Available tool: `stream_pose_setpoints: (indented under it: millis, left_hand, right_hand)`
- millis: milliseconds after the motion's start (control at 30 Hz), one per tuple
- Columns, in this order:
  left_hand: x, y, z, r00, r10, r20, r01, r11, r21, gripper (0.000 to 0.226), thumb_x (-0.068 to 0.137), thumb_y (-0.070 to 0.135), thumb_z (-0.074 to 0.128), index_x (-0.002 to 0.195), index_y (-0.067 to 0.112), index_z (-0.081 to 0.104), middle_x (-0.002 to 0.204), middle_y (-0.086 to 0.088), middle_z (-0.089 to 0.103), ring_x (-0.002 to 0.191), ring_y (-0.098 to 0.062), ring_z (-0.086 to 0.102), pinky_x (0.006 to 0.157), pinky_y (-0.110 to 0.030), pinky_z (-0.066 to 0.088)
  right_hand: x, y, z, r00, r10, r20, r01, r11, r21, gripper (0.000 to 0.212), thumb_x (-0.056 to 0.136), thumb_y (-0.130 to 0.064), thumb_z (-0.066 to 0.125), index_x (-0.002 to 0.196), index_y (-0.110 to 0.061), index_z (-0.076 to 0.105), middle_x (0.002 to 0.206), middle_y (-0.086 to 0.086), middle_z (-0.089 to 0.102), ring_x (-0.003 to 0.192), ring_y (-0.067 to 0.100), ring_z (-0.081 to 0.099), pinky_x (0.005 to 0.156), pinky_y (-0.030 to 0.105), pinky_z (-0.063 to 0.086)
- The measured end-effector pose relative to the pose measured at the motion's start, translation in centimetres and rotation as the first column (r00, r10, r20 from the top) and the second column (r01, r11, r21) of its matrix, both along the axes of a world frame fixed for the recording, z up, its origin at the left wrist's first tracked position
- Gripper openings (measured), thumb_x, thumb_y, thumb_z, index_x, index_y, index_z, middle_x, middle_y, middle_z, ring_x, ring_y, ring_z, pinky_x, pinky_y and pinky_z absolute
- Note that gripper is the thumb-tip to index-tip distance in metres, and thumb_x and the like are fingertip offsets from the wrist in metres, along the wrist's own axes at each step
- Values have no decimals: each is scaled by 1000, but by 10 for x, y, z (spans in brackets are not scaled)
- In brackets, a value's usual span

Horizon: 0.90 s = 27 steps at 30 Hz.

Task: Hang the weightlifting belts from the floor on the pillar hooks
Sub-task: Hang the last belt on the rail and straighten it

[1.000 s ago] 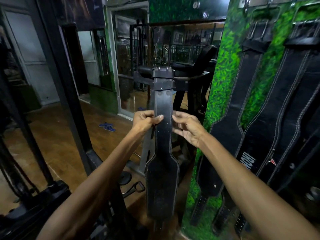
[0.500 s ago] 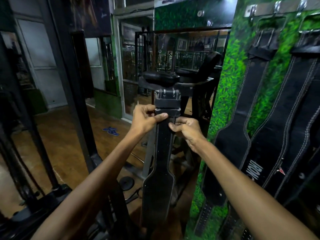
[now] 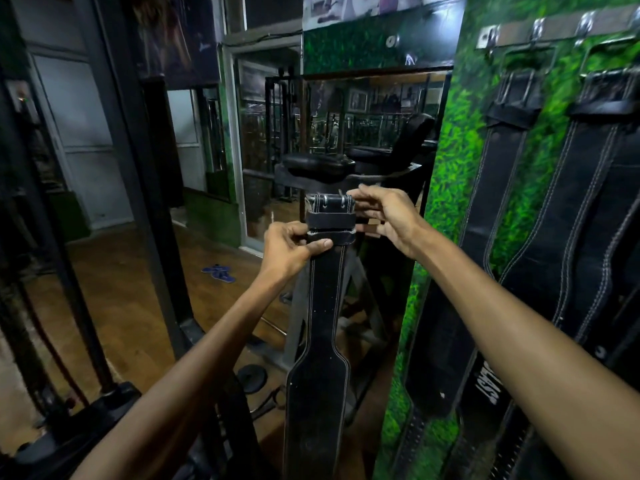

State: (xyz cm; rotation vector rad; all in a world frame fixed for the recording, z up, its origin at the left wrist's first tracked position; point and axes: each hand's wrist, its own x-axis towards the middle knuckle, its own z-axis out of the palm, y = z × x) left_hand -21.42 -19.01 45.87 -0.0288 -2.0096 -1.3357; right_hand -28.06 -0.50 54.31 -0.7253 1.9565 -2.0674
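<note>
A black leather weightlifting belt [image 3: 320, 382] with white stitching hangs straight down in front of me. My left hand [image 3: 289, 251] grips its narrow strap just below the keeper loop. My right hand [image 3: 384, 218] is at the belt's top right corner, fingers curled at the buckle end. On the right stands the green grass-patterned pillar [image 3: 450, 209] with a metal hook rail [image 3: 554, 27]. Two black belts [image 3: 498, 216] hang from its hooks by their buckles.
A black machine frame [image 3: 138, 188] rises on my left. A padded bench machine [image 3: 318, 164] stands behind the held belt before a mirror. Blue slippers [image 3: 219, 272] lie on the wooden floor, and a small weight plate [image 3: 252, 375] lies near the frame's foot.
Both hands have slid up the belt towards its buckle end. My right hand has moved from the strap to the top corner. The view has tilted up, showing the hook rail.
</note>
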Motion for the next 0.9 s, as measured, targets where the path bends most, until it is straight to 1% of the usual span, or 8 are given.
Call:
stream_pose_setpoints:
  millis: [67,200,367,467,567,700,800,900]
  left_hand:
    - [-3,-2,0,1000,6,-9,-6,1000,7,46,63,44,88,82,4,76,87,-23,74,75,-20,65,76,-56,57]
    - [-9,-3,0,1000,22,-19,-22,1000,-1,46,58,49,87,81,10,77,84,-19,75,73,-17,63,72,-53,57]
    - [-7,-1,6,1000,-29,9,29,1000,10,24,67,26,91,86,17,81,77,0,76,68,-2,62,64,-36,55]
    - [-10,-4,5,999,-51,19,51,999,-8,17,71,15,90,84,18,79,60,18,61,54,8,51,57,-12,40]
    - [-17,-6,4,999,-33,35,34,999,-25,22,67,25,93,67,22,71,56,16,53,58,-1,45,57,-16,37]
    - [-22,-4,3,999,-31,39,33,998,-46,44,56,51,87,75,13,76,66,-1,63,61,-9,52,58,-24,42]
    - [-24,-8,1,999,-28,46,29,999,-23,54,51,56,86,79,11,77,72,1,64,64,-9,54,59,-21,42]
    - [-22,-12,2,997,-38,62,40,999,-28,41,61,39,93,83,8,78,74,5,64,64,-8,55,58,-16,41]
  right_hand:
    - [-3,1,5,1000,-1,-8,1,999,53,42,101,-40,55,120,-6,70,104,1,71,93,15,67,78,33,56]
    - [-7,-2,11,997,47,-57,-38,986,161,54,96,-60,54,116,-15,75,125,4,71,115,18,64,96,38,53]
    - [-10,3,17,989,-95,-112,68,974,-218,39,97,-39,62,72,-14,79,105,5,79,101,14,70,86,31,53]
    - [-18,1,15,983,-146,-115,135,986,-99,44,96,-47,61,71,-16,81,106,8,79,97,16,67,85,35,51]
    - [-19,-10,19,986,-119,-119,125,991,41,52,98,-55,52,88,-14,82,109,9,78,107,21,68,88,36,49]
    - [-16,-28,18,987,-4,-158,51,954,295,59,95,-66,50,89,-18,83,103,3,79,107,22,70,97,40,51]
    - [-19,-23,14,990,9,-141,-2,999,50,51,97,-55,56,78,-16,82,107,3,79,111,20,69,93,35,49]
    - [-29,-7,16,995,40,88,-14,961,-276,46,98,-49,56,74,-15,76,103,4,77,102,17,69,89,32,51]
